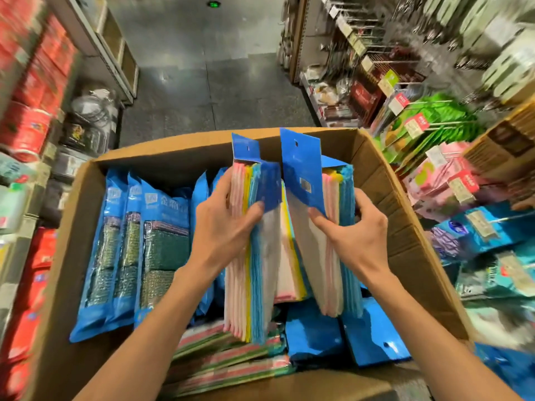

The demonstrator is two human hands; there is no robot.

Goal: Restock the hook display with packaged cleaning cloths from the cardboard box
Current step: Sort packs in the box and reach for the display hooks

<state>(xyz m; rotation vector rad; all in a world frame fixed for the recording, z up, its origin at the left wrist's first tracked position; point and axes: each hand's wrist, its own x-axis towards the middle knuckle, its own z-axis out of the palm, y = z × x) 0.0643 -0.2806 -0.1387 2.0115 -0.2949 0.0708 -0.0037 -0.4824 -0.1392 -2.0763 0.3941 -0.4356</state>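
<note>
Left hand point(223, 224) and right hand point(351, 235) each grip a cloth pack point(252, 256) above the cardboard box point(405, 227)

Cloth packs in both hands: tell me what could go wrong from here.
1. The left hand and right hand each grip a thick bundle of cloth packs; outer packs could slip back into the cardboard box.
2. The blue header cards splay apart, so their hang holes may not line up for hanging.
</note>
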